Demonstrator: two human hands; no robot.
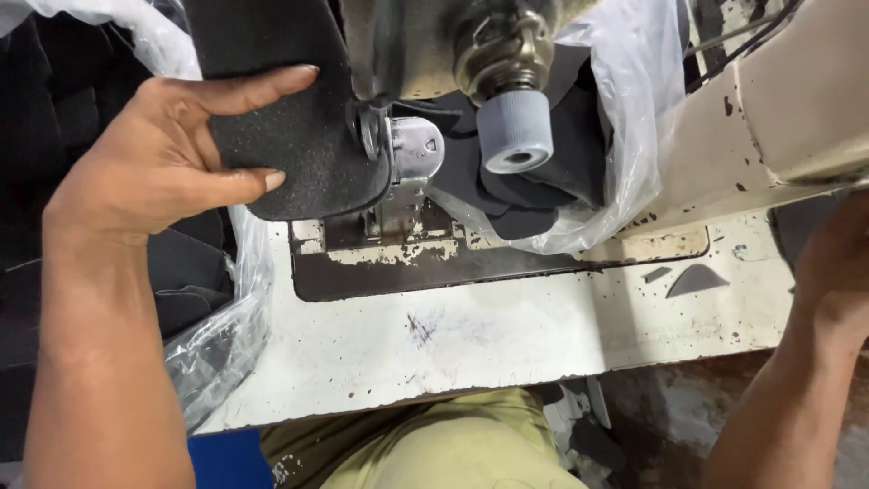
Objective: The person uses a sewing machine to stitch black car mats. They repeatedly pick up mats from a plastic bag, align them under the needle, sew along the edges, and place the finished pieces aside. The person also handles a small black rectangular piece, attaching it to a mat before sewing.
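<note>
Head view at a sewing station: much of your sewing machine runs off the top and right of the frame, so only its cream arm, the needle housing and a grey ribbed knob show, and the needle itself cannot be made out behind the metal presser foot. Your right hand sits at the right edge, half cut off and partly behind the machine arm; whether it grips anything cannot be told. The worn white counter spreads below, chipped and scuffed, with a dark metal plate set into it under the foot.

Your left hand grasps a black fabric piece, thumb on its grainy face and a finger along its upper part. The piece stands just left of the presser foot, its rounded lower edge hanging over the dark plate and its top cut off by the frame.

Behind the machine head a clear plastic bag holds more black cut pieces, their number hard to tell. A second plastic bag hangs at the counter's left edge, below your left wrist, with dark material inside. Small grey fabric scraps lie on the counter near your right hand.
</note>
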